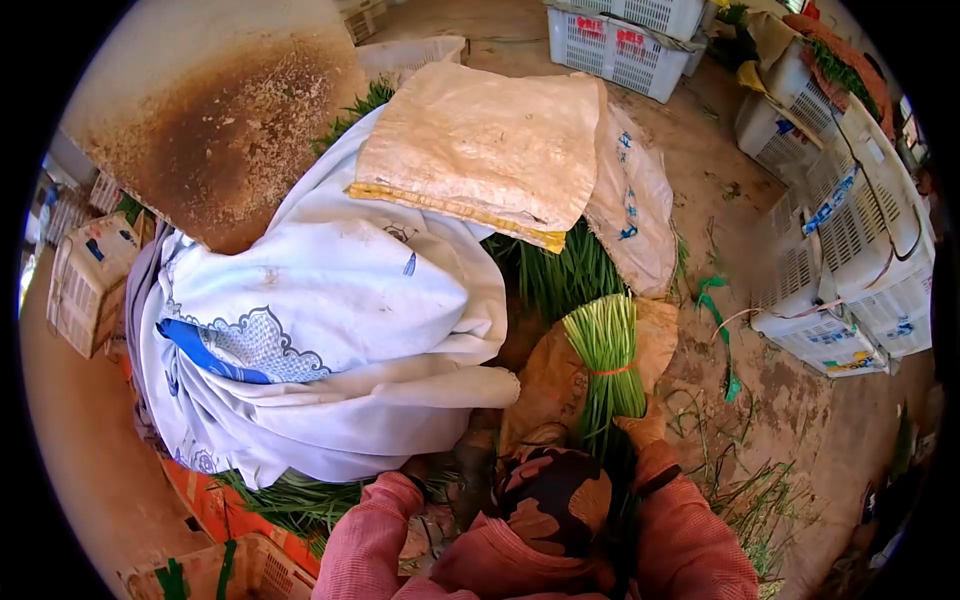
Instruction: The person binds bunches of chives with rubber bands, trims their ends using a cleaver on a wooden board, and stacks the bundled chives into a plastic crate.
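A bundle of long green stalks (607, 375), like garlic chives, stands with its pale cut ends pointing away from me and a red band around it. My right hand (645, 435) is closed on the bundle's right side, below the band. My left hand (418, 468) is in shadow at the lower edge of a white patterned cloth (370, 300), near loose green leaves (300, 500); its fingers are hidden. Under the bundle lies a brown sheet (655, 330) over my lap. More dark green leaves (565, 275) show beneath a folded tan sack (485, 140).
White plastic crates (840, 240) are stacked at the right, and another white crate (620, 50) stands at the back. A stained board (210, 130) leans at the upper left. Scattered stalks (750, 500) and a green strip (722, 335) lie on the floor. An open crate (250, 570) sits lower left.
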{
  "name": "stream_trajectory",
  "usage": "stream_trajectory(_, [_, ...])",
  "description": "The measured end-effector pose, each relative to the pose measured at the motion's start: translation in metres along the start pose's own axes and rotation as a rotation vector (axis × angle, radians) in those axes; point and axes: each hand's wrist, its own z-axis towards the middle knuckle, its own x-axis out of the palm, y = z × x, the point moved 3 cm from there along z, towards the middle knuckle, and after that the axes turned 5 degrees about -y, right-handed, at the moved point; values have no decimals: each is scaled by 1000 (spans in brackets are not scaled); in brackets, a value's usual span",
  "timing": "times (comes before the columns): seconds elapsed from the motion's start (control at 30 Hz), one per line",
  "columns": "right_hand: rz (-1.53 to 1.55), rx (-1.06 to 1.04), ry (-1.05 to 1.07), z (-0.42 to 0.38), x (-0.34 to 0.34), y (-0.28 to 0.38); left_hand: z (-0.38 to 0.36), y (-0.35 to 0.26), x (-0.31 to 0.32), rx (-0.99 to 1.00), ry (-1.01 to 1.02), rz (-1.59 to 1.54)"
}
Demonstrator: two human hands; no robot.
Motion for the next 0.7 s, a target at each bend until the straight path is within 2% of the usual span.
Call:
stream_trajectory(0.1, [-2, 39, 42, 19, 11, 10, 1, 3, 0, -8, 6, -20])
stream_trajectory(0.17, [-437, 83, 112, 14, 0, 30, 1, 7, -2, -15, 12, -31])
stream_trajectory(0.2, [-440, 106, 104, 4, -3, 31, 0, 9, -4, -15, 16, -36])
stream_trajectory(0.27, [-517, -50, 121, -16, -12, 33, -2, 13, -11, -14, 15, -43])
stream_trajectory(0.3, [-516, -35, 104, -26, -17, 19, -4, 16, -17, -13, 7, -50])
stream_trajectory(0.37, [-264, -49, 197, -61, -12, -20, -12, 15, -31, -5, -16, -67])
stream_trajectory(0.43, [-144, -33, 228, -105, -26, -42, -25, 11, -51, 12, -67, -110])
stream_trajectory(0.5, [-167, 61, 266, -142, -43, -57, -47, 0, -82, 47, -146, -192])
stream_trajectory(0.53, [-151, 44, 262, -157, -49, -57, -61, -9, -98, 72, -195, -246])
stream_trajectory(0.6, [38, 193, 234, -182, -64, -57, -93, -27, -141, 146, -304, -375])
stream_trajectory(0.7, [43, 178, 158, -203, -95, -39, -140, -52, -205, 249, -503, -541])
